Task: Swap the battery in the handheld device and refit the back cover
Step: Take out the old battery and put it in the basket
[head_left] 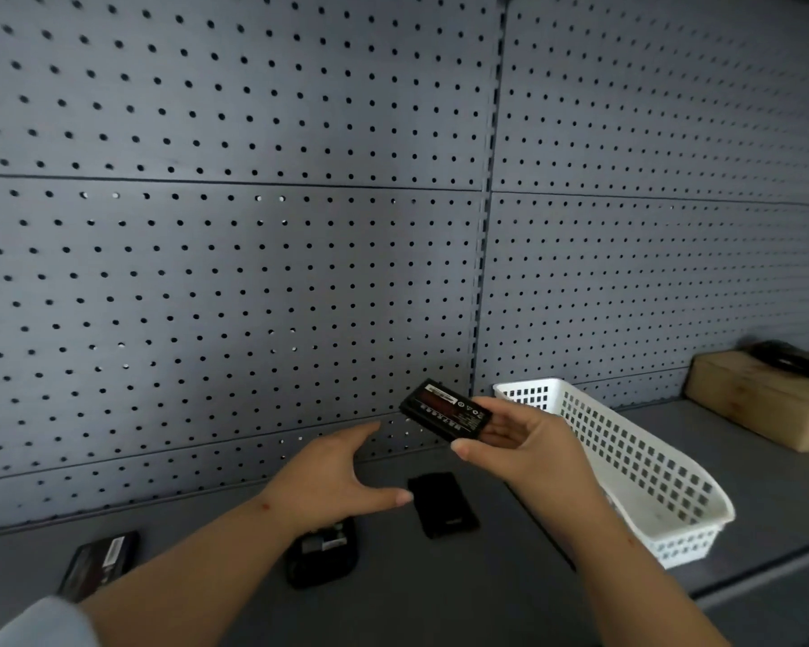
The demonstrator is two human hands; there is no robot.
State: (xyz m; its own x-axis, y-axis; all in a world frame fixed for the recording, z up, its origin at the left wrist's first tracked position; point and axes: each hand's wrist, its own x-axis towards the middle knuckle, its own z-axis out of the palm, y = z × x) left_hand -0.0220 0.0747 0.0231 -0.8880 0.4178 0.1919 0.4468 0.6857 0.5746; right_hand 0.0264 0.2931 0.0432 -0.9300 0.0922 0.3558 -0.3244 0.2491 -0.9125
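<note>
Gripping a black battery [444, 414] by one end, right hand [528, 452] raised above grey shelf [496, 586]. Left hand [335, 476] open, fingers spread, hovering over opened handheld device [321, 555]. Back cover [442, 505] flat on shelf between hands. Second battery [100, 563] far left; white basket [627, 464] right.

shop shelving [440, 595], pegboard backing [234, 273]

grey pegboard wall [253, 249] behind a grey shelf [510, 581]
</note>
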